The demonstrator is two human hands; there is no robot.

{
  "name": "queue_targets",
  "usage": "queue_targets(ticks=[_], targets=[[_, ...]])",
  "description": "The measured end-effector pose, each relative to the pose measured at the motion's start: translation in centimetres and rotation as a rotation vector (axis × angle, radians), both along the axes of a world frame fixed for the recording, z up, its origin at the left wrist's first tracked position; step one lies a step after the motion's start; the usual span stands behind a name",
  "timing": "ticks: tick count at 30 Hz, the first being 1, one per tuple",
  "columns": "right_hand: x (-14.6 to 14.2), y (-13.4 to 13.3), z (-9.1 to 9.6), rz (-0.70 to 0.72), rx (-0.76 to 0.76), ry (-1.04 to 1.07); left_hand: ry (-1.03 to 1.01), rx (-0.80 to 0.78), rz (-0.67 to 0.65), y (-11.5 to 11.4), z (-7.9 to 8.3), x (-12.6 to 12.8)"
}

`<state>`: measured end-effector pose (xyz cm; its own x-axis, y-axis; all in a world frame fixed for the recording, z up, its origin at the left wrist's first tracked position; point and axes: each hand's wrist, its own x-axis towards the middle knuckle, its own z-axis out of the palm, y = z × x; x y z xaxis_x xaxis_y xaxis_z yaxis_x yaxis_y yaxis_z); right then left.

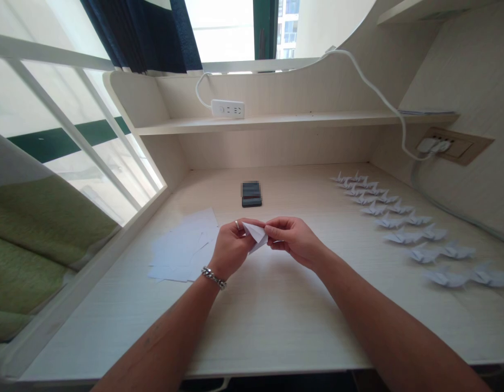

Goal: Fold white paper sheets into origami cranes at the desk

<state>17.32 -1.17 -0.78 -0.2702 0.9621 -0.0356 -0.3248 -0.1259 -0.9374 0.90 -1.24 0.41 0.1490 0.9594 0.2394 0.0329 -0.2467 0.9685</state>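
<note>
Between my two hands, a folded piece of white paper is held above the desk. My left hand, with a ring and a chain bracelet at the wrist, is closed on the paper's left side. Thumb and fingers of my right hand pinch its right edge. The paper shows sharp creases and a pointed lower tip; its far side is hidden by the fingers. Loose white paper sheets lie in an overlapping pile left of my left hand. Folded paper cranes stand in two rows at the right.
A dark phone-like object lies on the desk beyond my hands. A white power strip rests on the shelf. Its white cable runs to a wall socket at the right. A railing borders the left side.
</note>
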Motion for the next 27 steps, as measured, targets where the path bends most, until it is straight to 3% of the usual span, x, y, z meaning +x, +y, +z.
queue_targets(ticks=[10,20,23,27], targets=[[0.1,0.0,-0.1,0.019,-0.016,-0.005,-0.009,-0.007,-0.004,0.1,-0.2,0.0],[0.9,0.2,0.3,0.076,-0.071,0.033,-0.255,0.017,-0.128,0.4,0.5,-1.0],[0.9,0.2,0.3,0.081,-0.073,0.026,-0.364,-0.044,-0.113,0.4,0.8,-1.0],[0.8,0.1,0.4,0.040,-0.085,0.009,-0.339,-0.034,-0.049,0.6,0.4,-0.6]])
